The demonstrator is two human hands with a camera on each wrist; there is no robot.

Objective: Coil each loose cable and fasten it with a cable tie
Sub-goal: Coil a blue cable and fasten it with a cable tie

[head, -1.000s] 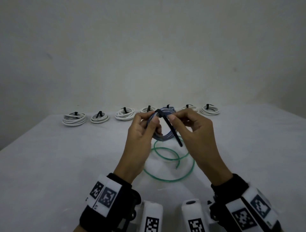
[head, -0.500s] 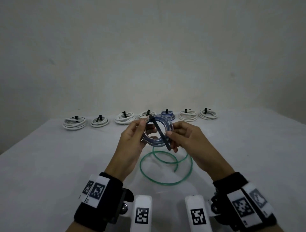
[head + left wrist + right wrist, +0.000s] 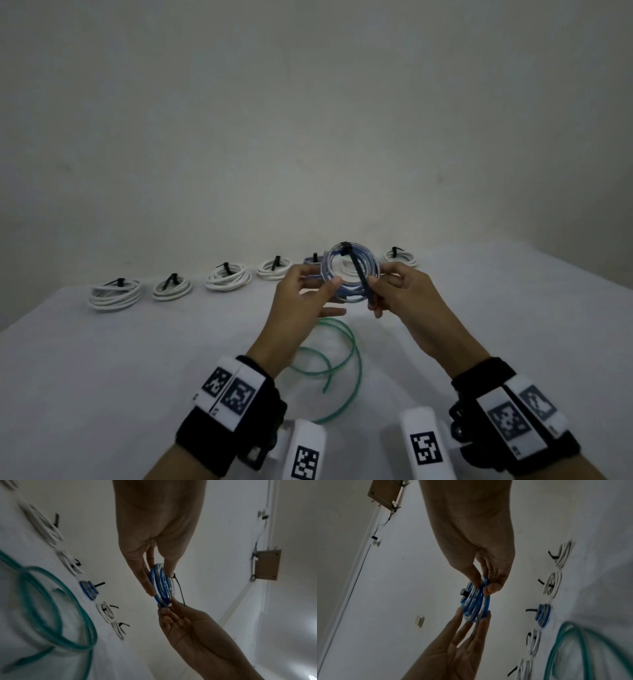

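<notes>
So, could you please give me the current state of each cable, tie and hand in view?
Blue-and-white cable coil: coiled, held in the air between both hands.
Black cable tie: looped round that coil, tail sticking out.
Left hand: pinches the coil's left side.
Right hand: pinches the coil's right side.
Green cable: loose on the table, no tie.
Row of tied coils: tied, at the table's far edge.

White table [image 3: 102,394]; plain pale wall [image 3: 308,120]; brown box [image 3: 266,564] mounted on wall; small wall switch [image 3: 419,620].
</notes>
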